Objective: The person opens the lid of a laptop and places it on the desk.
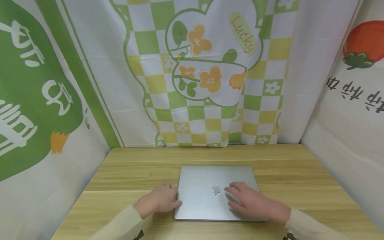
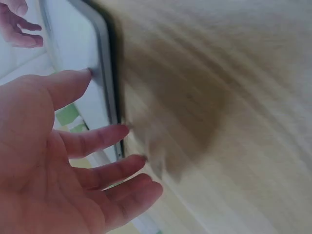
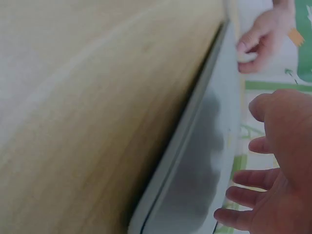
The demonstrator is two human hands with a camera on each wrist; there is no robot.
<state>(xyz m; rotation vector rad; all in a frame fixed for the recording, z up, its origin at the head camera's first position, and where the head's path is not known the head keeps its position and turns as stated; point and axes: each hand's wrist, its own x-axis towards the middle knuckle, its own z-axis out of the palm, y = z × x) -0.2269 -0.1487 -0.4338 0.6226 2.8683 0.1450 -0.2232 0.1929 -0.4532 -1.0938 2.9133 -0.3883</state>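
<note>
A closed silver laptop with an apple logo lies flat on the wooden table. At its left edge is my left hand, with the thumb at the rim of the lid and the other fingers beside the side edge. In the left wrist view, the fingers of this left hand are spread and loosely bent, not wrapped round the laptop. Over the right half of the lid my right hand reaches with relaxed, parted fingers. The right wrist view shows a shadow on the laptop beneath the right hand, which appears to hover just above.
The wooden table extends around the laptop on all sides. A green and white checked curtain hangs at its back edge. Printed cloths hang at the left and right.
</note>
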